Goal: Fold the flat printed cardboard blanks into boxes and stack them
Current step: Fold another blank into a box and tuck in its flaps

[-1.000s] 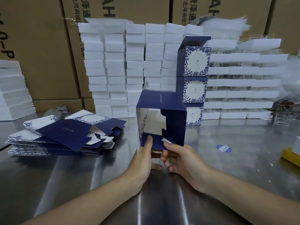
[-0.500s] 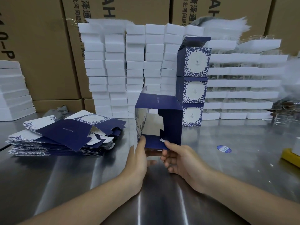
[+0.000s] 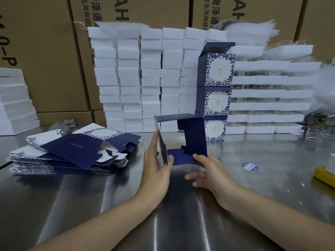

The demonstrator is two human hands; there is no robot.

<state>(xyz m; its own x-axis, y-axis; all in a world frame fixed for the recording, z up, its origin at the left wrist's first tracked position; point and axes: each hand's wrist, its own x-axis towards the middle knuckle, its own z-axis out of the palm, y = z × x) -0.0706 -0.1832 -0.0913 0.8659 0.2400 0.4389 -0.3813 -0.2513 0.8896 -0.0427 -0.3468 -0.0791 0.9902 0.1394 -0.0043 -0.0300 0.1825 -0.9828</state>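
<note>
Cardboard blanks (image 3: 72, 151) lay in a splayed flat pile on the steel table (image 3: 272, 187), well to the left of the half-formed box (image 3: 195, 134). Behind that box and a little to its right rose the stack of finished boxes (image 3: 217, 91), three high, the top one with its lid flap up. The half-formed box stood as an open sleeve, either resting on the table or held just above it; I could not tell which. Its open mouth faced the person, its through-axis ran toward the stack, and its height seemed the longer side. The left hand (image 3: 154, 165) pinched the box's printed left wall, thumb inside and fingers flat outside. The right hand (image 3: 208, 171) gripped the lower right corner, with its thumb on the bottom flap (image 3: 181, 157) and fingers curled beneath. To close the base well, the walls probably needed squaring first. The notched flaps could then be folded in order, so the tab locked rather than buckled.
</note>
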